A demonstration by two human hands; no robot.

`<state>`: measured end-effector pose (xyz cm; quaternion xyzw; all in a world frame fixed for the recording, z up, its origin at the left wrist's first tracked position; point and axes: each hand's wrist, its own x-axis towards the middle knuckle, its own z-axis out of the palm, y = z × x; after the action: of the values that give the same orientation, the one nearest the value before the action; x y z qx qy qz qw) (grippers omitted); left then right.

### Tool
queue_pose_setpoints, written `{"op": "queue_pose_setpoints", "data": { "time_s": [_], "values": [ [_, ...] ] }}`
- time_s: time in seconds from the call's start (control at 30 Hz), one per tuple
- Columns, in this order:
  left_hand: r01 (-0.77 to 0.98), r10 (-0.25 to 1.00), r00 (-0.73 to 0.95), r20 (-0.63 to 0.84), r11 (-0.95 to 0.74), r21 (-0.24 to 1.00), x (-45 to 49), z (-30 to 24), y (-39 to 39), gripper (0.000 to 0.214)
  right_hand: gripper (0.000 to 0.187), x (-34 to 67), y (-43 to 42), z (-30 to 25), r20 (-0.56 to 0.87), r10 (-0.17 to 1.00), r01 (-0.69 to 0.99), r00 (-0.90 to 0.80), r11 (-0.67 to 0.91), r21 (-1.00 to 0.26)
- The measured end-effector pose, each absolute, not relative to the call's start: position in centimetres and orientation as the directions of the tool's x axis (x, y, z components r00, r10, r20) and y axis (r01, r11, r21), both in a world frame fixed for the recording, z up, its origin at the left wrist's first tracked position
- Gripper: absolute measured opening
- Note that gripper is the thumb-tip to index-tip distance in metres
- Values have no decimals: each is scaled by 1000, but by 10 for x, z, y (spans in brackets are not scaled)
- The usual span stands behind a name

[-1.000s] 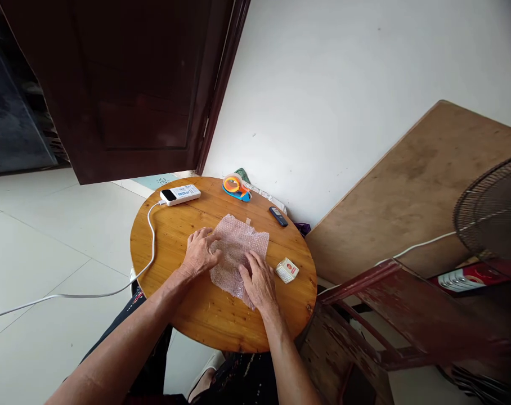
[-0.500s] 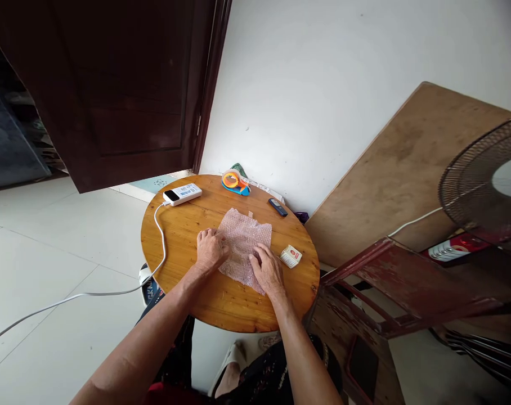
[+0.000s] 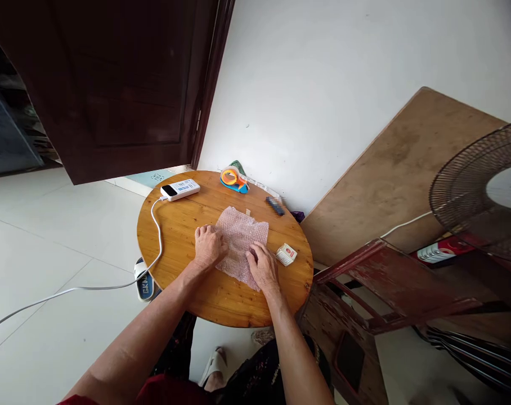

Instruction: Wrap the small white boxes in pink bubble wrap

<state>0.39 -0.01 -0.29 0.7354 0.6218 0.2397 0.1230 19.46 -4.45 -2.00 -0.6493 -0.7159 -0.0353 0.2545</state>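
A sheet of pinkish bubble wrap (image 3: 241, 230) lies spread out on the round wooden table (image 3: 171, 270). My left hand (image 3: 209, 246) rests palm down at its left edge, fingers slightly bent and the thumb on the wrap. On the right part of the sheet lies my right hand (image 3: 263, 266), fingers apart and stretched forward. Neither hand lifts the wrap. Just right of my right hand sits a small white box (image 3: 286, 255) with a red mark.
Toward the back are a tape dispenser (image 3: 234, 180) with orange tape and a dark, blurred object (image 3: 274, 206). A white power bank (image 3: 180, 189) with a trailing cable (image 3: 159, 236) lies at the left. A fan (image 3: 483, 191) and a red wooden chair (image 3: 382, 281) stand right.
The view has shifted slightly, so everything appears a little further left. Both hands keep nearly the same place on the bubble wrap.
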Motion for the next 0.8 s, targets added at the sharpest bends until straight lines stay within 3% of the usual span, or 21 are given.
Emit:
{"op": "queue_pose_setpoints", "data": {
  "time_s": [0.8],
  "values": [
    [852, 968, 129, 216, -220, 474, 2, -9, 2, 21, 27, 199, -41, -25, 437, 897, 949, -61, 189, -254]
  ]
}}
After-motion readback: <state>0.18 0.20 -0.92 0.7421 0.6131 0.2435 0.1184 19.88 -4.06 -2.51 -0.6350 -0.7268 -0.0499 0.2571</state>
